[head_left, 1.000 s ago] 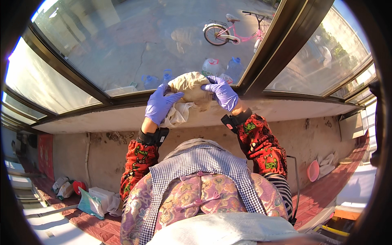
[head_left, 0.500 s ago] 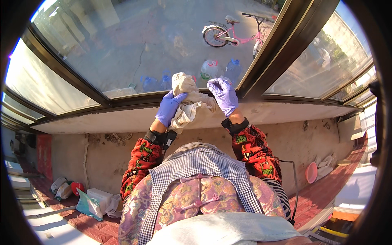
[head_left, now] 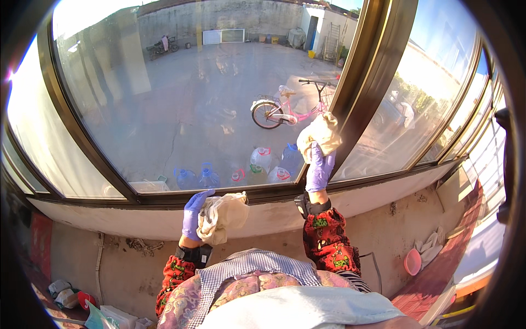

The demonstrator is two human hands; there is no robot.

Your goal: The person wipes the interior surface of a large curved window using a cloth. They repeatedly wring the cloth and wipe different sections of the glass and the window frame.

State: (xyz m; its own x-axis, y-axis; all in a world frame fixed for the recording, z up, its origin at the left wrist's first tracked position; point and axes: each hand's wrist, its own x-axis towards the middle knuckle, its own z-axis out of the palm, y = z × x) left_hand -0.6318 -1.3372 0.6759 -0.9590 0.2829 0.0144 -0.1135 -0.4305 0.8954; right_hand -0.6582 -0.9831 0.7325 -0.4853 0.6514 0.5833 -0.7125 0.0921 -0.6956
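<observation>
My right hand (head_left: 319,171), in a purple glove, holds a bunched cream cloth (head_left: 321,135) up against the dark window frame (head_left: 364,93), at the right edge of the large glass pane (head_left: 181,109). Lower down on the left, my gloved left hand (head_left: 194,215) grips a second whitish, crumpled cloth (head_left: 223,217) by its left side, in front of the sill (head_left: 271,218). This cloth hangs clear of the glass. Both sets of fingers are closed, partly hidden by the fabric.
Beyond the glass are a pink bicycle (head_left: 285,107) and several plastic bottles (head_left: 208,176). On my side, a pink basin (head_left: 412,262) lies at the right of the floor, with grey cloth (head_left: 430,249) beside it. Bags and a white box (head_left: 118,317) sit at the lower left.
My right hand has risen to the window frame and now holds a cloth. My left hand has moved down and left with its cloth. The view has tilted up.
</observation>
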